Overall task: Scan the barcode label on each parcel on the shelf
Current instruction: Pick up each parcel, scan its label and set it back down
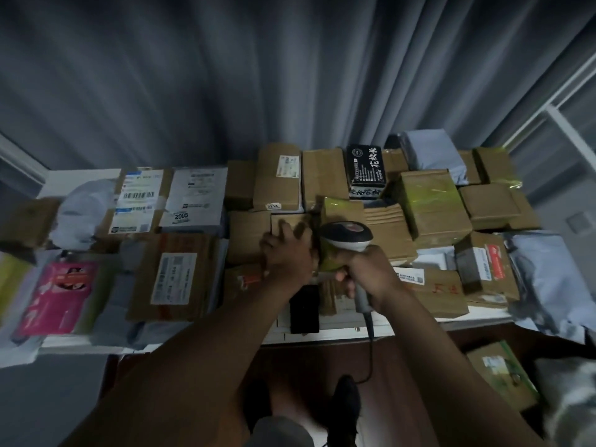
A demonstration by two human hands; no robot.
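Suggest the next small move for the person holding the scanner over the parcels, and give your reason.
Probably tip the yellow-taped parcel so a label faces the scanner. The left hand grips that parcel, the right hand grips the scanner's handle just behind it, and no barcode shows on the parcel's visible faces.

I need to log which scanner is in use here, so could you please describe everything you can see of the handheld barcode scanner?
The barcode scanner looks like plastic: a rounded white head with a dark top panel bearing a reddish patch, on a grey handle. The right hand grips the handle, with the head aimed forward over the brown parcels at mid-shelf. A dark cable hangs from the handle's base. Its scan window is hidden.
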